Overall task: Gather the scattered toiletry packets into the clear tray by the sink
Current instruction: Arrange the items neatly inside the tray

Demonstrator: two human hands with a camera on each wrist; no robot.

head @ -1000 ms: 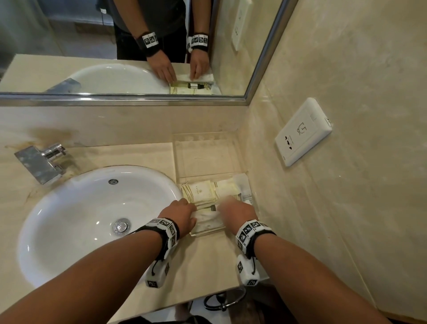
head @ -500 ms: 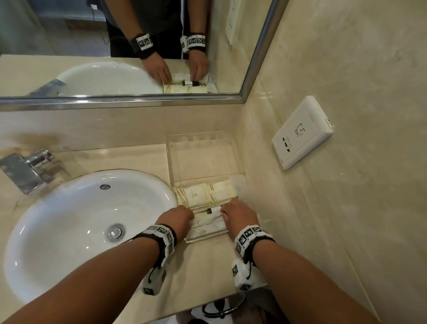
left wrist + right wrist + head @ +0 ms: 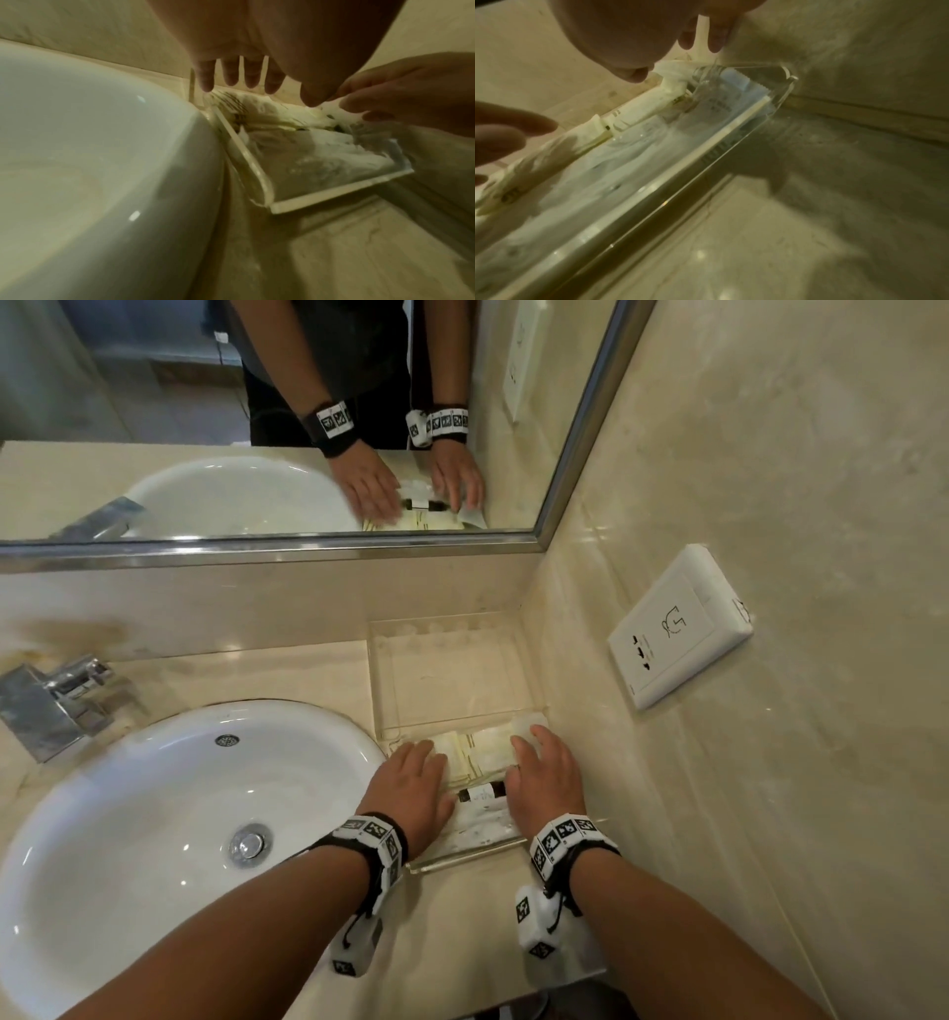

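The clear tray (image 3: 382,680) stands on the counter between the sink and the right wall. Cream packets (image 3: 475,752), a small dark bottle (image 3: 480,794) and a white packet (image 3: 488,821) lie in its near half. My left hand (image 3: 411,785) lies flat over the tray's left side with its fingers (image 3: 228,71) straight above the packets (image 3: 270,113). Over the tray's right side my right hand (image 3: 544,775) is flat too, its fingers (image 3: 716,38) straight above the cream packets (image 3: 634,117). Whether either palm touches a packet is hidden. Neither hand grips anything.
The white sink basin (image 3: 154,814) lies just left of the tray, with the chrome tap (image 3: 51,701) at the far left. The tiled wall with a white socket (image 3: 678,629) closes the right side. A mirror (image 3: 154,377) hangs behind. The counter's front edge runs under my wrists.
Both hands were curled at the near packets; their fingers have straightened and reached forward over the packets. The view has tilted slightly.
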